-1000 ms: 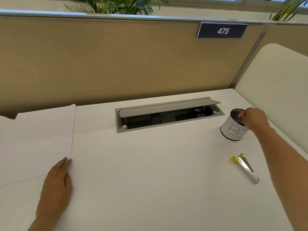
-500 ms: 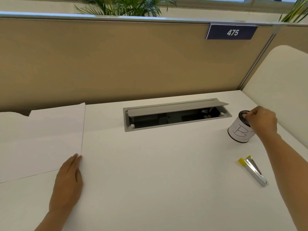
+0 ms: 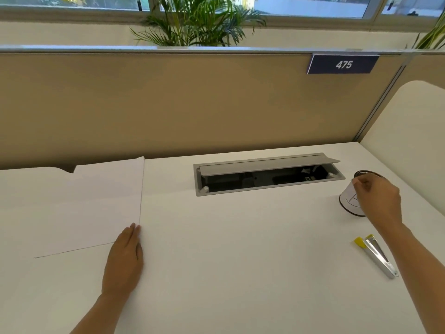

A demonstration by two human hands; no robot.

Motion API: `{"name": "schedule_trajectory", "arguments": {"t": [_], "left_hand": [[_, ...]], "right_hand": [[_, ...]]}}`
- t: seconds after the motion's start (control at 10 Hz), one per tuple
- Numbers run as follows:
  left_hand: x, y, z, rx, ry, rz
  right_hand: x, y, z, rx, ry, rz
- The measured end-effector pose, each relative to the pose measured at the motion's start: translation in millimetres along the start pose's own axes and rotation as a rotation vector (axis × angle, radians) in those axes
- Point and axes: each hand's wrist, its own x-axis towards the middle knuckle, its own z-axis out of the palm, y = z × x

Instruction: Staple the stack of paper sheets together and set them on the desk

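Observation:
A stack of white paper sheets (image 3: pixel 79 208) lies flat on the left of the white desk (image 3: pixel 240 261). My left hand (image 3: pixel 125 259) lies flat on the desk, fingers straight, fingertips touching the stack's near right corner. A slim silver stapler with a yellow tip (image 3: pixel 375 256) lies at the right, untouched. Beyond it, my right hand (image 3: pixel 378 201) hovers at a small white cup with a dark rim (image 3: pixel 349 198). Its fingers are bunched at the cup's rim and hide its right side. Whether they pinch anything is hidden.
A grey cable hatch (image 3: pixel 267 174) with its lid raised is sunk into the desk at the back centre. A tan partition (image 3: pixel 192 104) with a "475" sign (image 3: pixel 343 64) closes off the back. A cream panel (image 3: pixel 409 131) stands at the right.
The view has tilted up and swung left. My right hand has drawn back slightly from the cup's top to its front. My left hand stays at the paper's corner.

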Motion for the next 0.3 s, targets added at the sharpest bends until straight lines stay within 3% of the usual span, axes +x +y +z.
{"name": "schedule_trajectory", "arguments": {"t": [0.3], "left_hand": [[6.5, 33.1, -25.9, 0.116, 0.144, 0.106]], "right_hand": [[-71.4, -54.0, -76.7, 0.292, 0.02, -0.172]]}}
